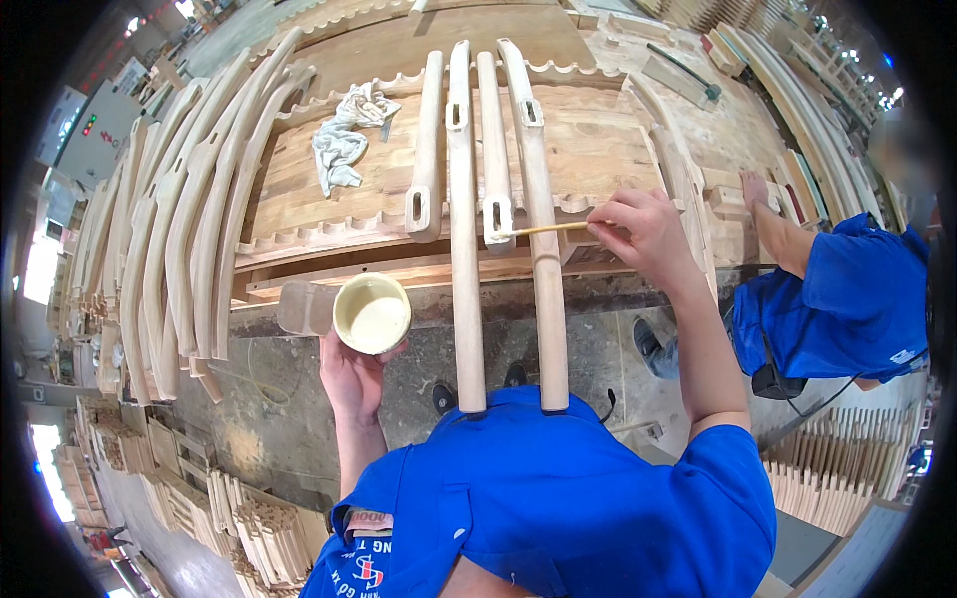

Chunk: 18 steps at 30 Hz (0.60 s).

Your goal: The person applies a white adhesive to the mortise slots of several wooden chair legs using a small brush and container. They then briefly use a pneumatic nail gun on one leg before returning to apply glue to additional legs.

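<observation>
My left hand [351,381] is wrapped around a round tub [372,313] of pale cream paste, its open top facing up. Between the fingertips of my right hand [648,237] is a thin wooden stick [554,228], pointing left. Its tip touches the slotted end of a short wooden chair leg [495,140], where white paste coats the wood around the slot. That stick crosses above a longer slotted leg [543,239]. Another long leg [465,249] and a short slotted one [426,140] lie to the left. Both long pieces reach back to my waist.
The legs rest on a wooden bench with scalloped rails [329,231]. A crumpled cloth [342,140] lies on it. Curved wooden parts [189,219] stack at the left. To the right, a co-worker in a blue shirt [847,299] rests a hand on wooden blocks.
</observation>
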Motion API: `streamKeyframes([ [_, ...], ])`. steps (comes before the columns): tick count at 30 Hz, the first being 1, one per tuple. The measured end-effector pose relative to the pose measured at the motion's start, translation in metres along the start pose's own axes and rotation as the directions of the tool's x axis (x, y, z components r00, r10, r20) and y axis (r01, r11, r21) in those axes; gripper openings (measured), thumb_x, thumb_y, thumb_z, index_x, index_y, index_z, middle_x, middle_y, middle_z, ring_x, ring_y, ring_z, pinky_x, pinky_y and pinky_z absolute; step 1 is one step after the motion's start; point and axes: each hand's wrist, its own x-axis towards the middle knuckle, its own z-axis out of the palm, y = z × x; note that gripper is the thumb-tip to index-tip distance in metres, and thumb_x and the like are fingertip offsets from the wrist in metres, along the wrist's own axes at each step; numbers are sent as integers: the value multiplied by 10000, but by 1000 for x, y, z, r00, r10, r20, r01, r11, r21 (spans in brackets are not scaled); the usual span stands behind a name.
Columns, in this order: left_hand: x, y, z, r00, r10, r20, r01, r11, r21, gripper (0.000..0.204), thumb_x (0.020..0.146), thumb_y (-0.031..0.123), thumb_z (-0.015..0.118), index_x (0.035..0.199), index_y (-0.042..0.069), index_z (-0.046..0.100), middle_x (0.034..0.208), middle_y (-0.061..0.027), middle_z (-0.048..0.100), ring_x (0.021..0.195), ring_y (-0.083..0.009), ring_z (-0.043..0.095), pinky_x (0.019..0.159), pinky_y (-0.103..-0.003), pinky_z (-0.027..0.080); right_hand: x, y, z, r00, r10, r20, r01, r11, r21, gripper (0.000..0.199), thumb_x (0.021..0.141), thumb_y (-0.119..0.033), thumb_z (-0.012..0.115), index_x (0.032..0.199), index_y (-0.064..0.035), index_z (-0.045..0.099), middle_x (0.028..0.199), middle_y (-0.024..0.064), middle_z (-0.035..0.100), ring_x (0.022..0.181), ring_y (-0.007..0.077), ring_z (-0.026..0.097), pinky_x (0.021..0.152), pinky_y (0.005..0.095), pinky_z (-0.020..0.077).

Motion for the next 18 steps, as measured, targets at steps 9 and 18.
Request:
streamKeyframes([
  [9, -3, -1, 5, 1000, -5, -24, 5, 1000, -6, 440, 999, 316, 255, 1327, 59, 398, 1268, -146, 519, 1080, -308, 578, 793, -488, 558, 2, 5, 1, 1000, 8, -4, -8, 997, 82, 115, 816, -231, 635, 827, -117, 653, 740, 31, 604, 699, 223, 582, 711, 354, 400],
  [18, -4, 1, 14, 999, 25, -30, -24, 999, 41, 427, 989, 310, 284, 1319, 70, 409, 1265, -136, 521, 1078, -310, 578, 783, -493, 559, 23, 18, 13, 996, 44, -75, -44, 999, 5, 130, 826, -224, 625, 819, -97, 649, 749, 55, 608, 696, 252, 584, 686, 358, 424],
])
